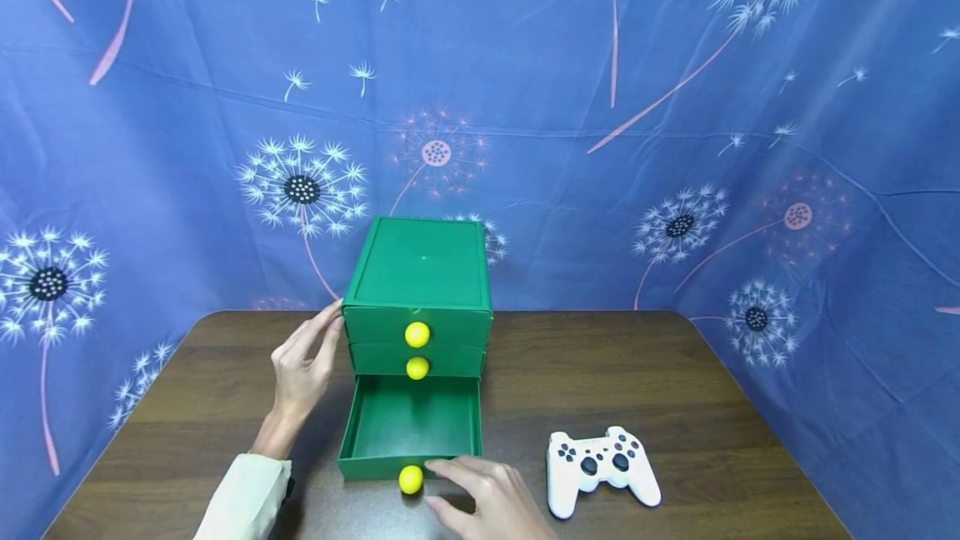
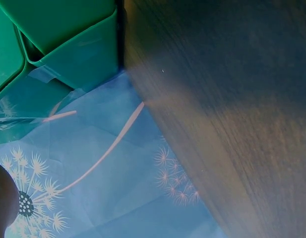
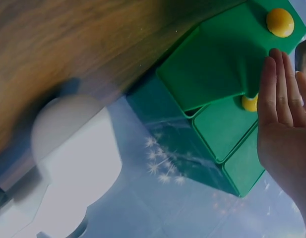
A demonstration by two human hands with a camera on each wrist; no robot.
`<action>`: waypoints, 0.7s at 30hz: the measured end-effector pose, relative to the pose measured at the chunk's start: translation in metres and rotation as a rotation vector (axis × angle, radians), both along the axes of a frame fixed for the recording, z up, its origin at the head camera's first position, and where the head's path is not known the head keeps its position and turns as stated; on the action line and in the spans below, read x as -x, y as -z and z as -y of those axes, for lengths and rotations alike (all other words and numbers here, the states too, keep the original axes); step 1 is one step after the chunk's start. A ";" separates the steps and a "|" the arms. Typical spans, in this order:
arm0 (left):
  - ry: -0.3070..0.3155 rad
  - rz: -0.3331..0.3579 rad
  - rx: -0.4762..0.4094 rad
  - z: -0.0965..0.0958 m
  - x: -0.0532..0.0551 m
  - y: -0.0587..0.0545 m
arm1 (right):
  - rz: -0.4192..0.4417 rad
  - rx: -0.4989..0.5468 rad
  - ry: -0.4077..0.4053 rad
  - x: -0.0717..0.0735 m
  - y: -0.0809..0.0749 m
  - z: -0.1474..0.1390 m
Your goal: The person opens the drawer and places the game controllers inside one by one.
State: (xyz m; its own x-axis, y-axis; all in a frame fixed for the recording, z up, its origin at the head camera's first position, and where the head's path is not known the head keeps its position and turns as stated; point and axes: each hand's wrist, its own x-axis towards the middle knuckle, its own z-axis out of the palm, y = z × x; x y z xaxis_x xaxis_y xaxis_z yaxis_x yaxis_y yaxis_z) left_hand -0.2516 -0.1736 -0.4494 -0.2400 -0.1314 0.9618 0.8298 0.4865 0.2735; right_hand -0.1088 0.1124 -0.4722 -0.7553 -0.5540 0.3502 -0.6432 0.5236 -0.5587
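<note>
A green chest of three drawers (image 1: 423, 265) with round yellow knobs stands on the table. Its bottom drawer (image 1: 367, 468) is pulled out, and the inside that shows is bare. My left hand (image 1: 302, 367) touches the upper left front edge of the chest with extended fingertips. Close to the bottom drawer's yellow knob (image 1: 411, 479), on its right, is my right hand (image 1: 495, 500), thumb and fingers apart, nothing between them. In the right wrist view, the straight fingers (image 3: 281, 99) lie in front of the drawer's front panel. Both upper drawers are closed.
A white game controller (image 1: 602, 471) lies on the brown wooden table (image 1: 600, 373), right of the chest. Behind the table hangs a blue cloth (image 1: 525, 65) printed with dandelions.
</note>
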 end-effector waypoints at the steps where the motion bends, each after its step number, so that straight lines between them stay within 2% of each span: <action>1: -0.001 0.000 -0.001 0.000 0.000 0.000 | -0.021 0.016 -0.004 -0.001 0.000 -0.001; 6: -0.005 -0.005 -0.001 -0.001 -0.001 -0.002 | -0.113 0.085 -0.001 -0.004 -0.001 -0.009; 13: -0.005 -0.004 -0.003 -0.001 -0.001 -0.003 | -0.123 0.136 0.075 -0.007 -0.002 -0.024; 17: -0.006 -0.002 -0.001 0.000 0.000 -0.003 | -0.167 0.139 0.133 -0.010 -0.002 -0.034; 21: 0.000 -0.002 -0.003 0.000 0.001 -0.002 | -0.174 0.131 0.181 -0.014 -0.003 -0.044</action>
